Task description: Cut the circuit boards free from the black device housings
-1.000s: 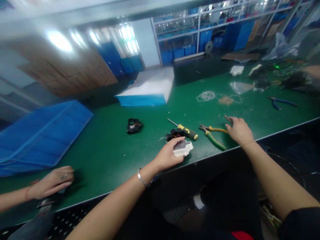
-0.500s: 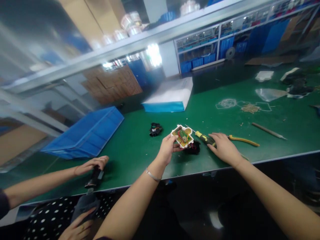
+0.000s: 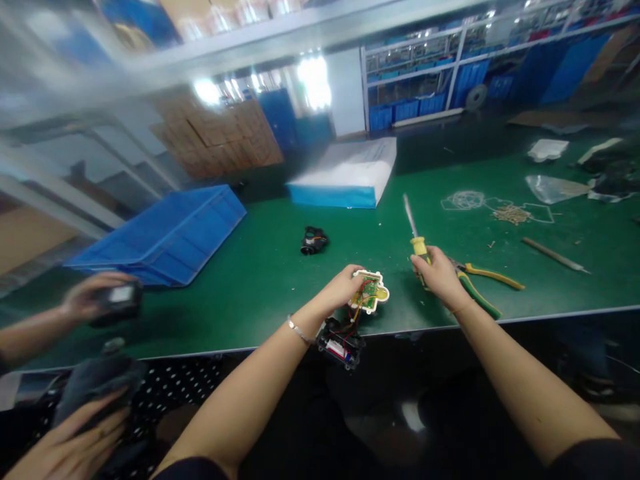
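My left hand (image 3: 339, 288) grips a small white housing (image 3: 371, 291) with a green circuit board and coloured wires showing inside. A black part (image 3: 341, 345) dangles from it on wires, below the edge of the green table (image 3: 250, 280). My right hand (image 3: 439, 272) is closed round the yellow-and-black handle of a screwdriver (image 3: 416, 235), its metal shaft pointing up and away from me. The two hands are a short gap apart near the table's front edge.
Yellow-handled pliers (image 3: 483, 283) lie just right of my right hand. A black part (image 3: 313, 240), a blue bin (image 3: 165, 230), a white-and-blue box (image 3: 345, 175) and a thin metal tool (image 3: 554, 255) are on the table. Another person's hands (image 3: 95, 300) work at the left.
My right hand has picked the screwdriver up off the table and raised it. The housing has come nearer the table's front edge, its black part now hanging below. The other person's hand lifted a dark object.
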A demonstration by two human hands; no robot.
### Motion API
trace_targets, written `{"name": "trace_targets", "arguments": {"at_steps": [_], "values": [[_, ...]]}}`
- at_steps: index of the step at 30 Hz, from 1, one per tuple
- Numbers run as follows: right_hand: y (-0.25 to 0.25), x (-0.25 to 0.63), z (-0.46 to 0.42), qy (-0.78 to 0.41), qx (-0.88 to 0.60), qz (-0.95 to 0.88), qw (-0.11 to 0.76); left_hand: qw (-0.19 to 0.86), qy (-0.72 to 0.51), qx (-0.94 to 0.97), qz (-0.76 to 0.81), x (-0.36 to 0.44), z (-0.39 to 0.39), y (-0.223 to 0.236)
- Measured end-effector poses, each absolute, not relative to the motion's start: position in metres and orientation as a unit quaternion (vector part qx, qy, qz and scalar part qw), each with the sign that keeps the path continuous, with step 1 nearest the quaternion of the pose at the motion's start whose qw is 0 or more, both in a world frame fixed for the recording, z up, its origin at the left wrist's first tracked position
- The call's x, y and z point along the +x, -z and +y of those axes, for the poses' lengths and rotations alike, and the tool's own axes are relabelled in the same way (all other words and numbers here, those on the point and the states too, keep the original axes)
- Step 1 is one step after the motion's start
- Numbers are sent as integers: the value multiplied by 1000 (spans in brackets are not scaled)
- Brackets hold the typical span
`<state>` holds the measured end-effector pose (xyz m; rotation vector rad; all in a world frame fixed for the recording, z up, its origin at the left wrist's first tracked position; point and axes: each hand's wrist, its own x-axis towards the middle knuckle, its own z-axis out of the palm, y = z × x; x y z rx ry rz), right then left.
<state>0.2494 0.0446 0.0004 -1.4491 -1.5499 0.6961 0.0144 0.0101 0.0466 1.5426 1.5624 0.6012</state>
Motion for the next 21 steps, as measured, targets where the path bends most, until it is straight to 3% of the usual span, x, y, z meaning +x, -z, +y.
{"name": "trace_targets", "arguments": {"at_steps": [3,5,17,21], "values": [[-22,245,26,-396,-452,-524,604,392,-205,640,629,24,19,-16],[-36,234,15,-427,-387,-505,643,371,-190,662,624,28,23,-7],[-49,182,8,-413,-376,-596,577,335,-189,717,581,36,21,2],[-59,186,1,-403,-328,-575,632,328,-185,723,579,35,20,5]]}}
